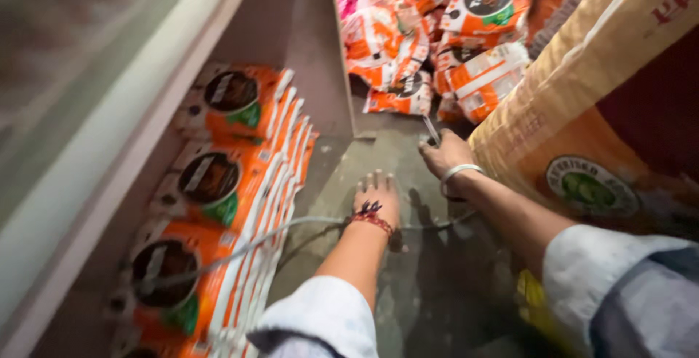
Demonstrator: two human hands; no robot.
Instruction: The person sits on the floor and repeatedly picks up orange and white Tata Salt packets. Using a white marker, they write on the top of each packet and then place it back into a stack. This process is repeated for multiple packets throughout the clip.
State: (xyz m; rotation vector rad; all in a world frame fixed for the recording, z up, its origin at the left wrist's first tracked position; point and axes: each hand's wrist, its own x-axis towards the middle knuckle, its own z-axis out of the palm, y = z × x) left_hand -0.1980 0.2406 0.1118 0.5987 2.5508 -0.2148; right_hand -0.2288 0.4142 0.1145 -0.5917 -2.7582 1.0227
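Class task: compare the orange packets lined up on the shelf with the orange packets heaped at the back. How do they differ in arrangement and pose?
The shelf packets stand in a tidy overlapping row, faces one way; the heaped packets lie jumbled at mixed angles. The shelf packets sit beside the left hand; the heaped packets lie beyond the right hand. Both are orange and white with a dark round emblem.

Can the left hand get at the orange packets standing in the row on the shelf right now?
Probably yes. The left hand lies flat on the grey shelf floor beside the row of orange packets, with nothing visible between them but a thin wire.
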